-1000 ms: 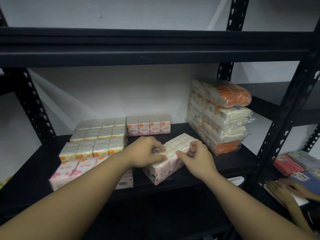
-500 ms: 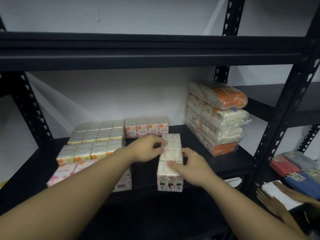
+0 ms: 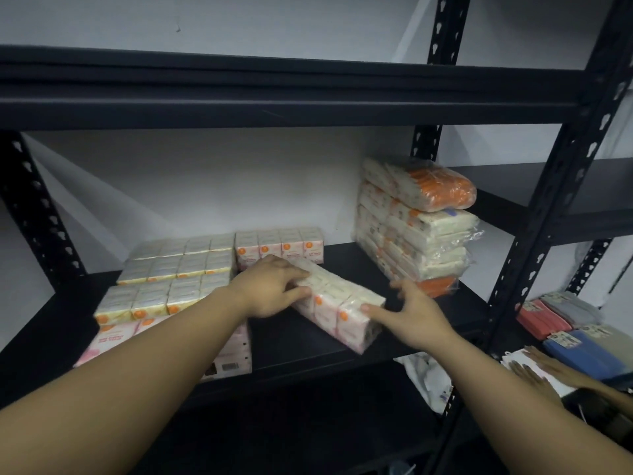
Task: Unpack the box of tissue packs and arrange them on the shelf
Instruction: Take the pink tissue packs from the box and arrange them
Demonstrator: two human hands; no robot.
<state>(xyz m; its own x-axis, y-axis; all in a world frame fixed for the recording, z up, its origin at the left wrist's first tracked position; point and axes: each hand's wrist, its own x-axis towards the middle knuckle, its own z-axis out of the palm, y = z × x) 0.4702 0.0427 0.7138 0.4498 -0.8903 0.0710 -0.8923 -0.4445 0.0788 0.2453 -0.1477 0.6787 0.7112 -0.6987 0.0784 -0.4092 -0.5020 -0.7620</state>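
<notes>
Black metal shelf (image 3: pixel 359 341) stands against a white wall and carries the tissue goods. On its board, near the middle, a wrapped block of tissue packs (image 3: pixel 337 308) lies at an angle. At the block's far end the left hand (image 3: pixel 270 289) grips it with curled fingers and thumb. At its near end the right hand (image 3: pixel 411 315) is spread, its straight fingertips touching the block. Left of the block lie flat rows of packs (image 3: pixel 171 282); right of it stands a stack of bagged tissue bundles (image 3: pixel 414 224).

Bare forearms, no sleeves, rings or watch
</notes>
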